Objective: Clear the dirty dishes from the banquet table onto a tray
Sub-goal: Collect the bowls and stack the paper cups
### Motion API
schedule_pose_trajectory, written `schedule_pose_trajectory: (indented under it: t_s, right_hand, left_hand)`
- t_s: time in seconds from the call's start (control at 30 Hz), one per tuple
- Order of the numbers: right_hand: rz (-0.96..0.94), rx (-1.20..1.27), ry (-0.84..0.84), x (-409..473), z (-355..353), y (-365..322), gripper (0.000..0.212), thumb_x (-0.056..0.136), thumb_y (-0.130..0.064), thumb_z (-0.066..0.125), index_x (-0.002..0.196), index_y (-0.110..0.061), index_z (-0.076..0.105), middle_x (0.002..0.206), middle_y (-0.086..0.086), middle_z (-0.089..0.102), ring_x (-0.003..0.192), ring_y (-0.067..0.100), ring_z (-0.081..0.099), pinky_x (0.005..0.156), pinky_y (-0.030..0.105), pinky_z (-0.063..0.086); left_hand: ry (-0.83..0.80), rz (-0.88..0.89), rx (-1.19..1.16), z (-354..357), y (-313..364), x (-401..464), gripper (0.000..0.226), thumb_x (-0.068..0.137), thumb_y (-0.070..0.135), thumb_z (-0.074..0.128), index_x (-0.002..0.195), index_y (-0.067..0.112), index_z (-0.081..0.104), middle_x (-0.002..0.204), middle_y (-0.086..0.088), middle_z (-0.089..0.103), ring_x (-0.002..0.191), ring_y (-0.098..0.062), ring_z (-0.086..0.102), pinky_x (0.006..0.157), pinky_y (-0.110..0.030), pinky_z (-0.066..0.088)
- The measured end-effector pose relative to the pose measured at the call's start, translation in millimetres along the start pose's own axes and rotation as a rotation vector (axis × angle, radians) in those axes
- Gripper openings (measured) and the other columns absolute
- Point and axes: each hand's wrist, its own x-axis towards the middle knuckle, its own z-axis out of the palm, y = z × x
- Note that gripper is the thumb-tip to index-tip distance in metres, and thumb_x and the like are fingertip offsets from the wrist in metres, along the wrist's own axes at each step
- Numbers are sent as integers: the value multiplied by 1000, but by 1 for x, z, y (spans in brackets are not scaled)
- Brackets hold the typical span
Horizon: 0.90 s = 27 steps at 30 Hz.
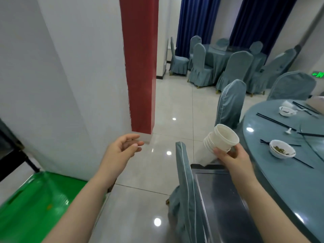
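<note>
We are in a banquet hall: round tables (226, 57) draped in blue-grey cloth, ringed by chairs (201, 67) in matching fitted covers, stand on a glossy tiled floor (175, 106). Dark blue curtains (194, 20) hang behind. The near surface (280, 165) carries used bowls (282, 151) and black chopsticks (275, 121).

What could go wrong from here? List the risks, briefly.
1. The right hand grips the tilted stack of white paper cups only near its base; the outer cups could slide off onto the floor.
2. The dark metal tray rests on a covered chair, so it may tip when loaded.
3. The white bowl with green leftovers could spill when lifted.
</note>
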Motion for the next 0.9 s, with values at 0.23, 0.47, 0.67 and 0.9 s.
schedule_pose_trajectory:
  t_s: [0.23,0.47,0.67,0.9]
  right_hand:
    - [48,-46,0,49,46,21,39,74,-22,77,106,-35,58,96,-21,70,89,-2,66,66,13,52]
    - [56,-25,115,147,57,53,38,74,-25,77,105,-37,59,91,-18,70,77,-5,65,57,9,51]
    - [99,-12,287,208,43,66,38,76,-14,76,105,-31,60,93,-17,71,84,-3,66,59,10,50]
    - [106,-50,479,275,19,66,40,74,-24,78,106,-38,59,102,-21,70,93,-4,65,70,12,52]
  left_hand:
    - [19,-72,-78,-35,-18,62,29,94,4,51,108,26,62,101,5,73,89,-10,70,83,-29,50]
    - [-89,-64,-98,-20,-29,197,36,92,8,55,121,29,58,111,13,68,98,-5,67,82,-22,49]
    - [-278,-45,-101,39,-27,296,39,91,10,58,119,36,57,118,11,66,107,-9,64,89,-30,50]
    - [-535,-12,-119,101,-23,412,40,78,27,67,115,41,61,115,15,68,107,-6,64,86,-27,46]
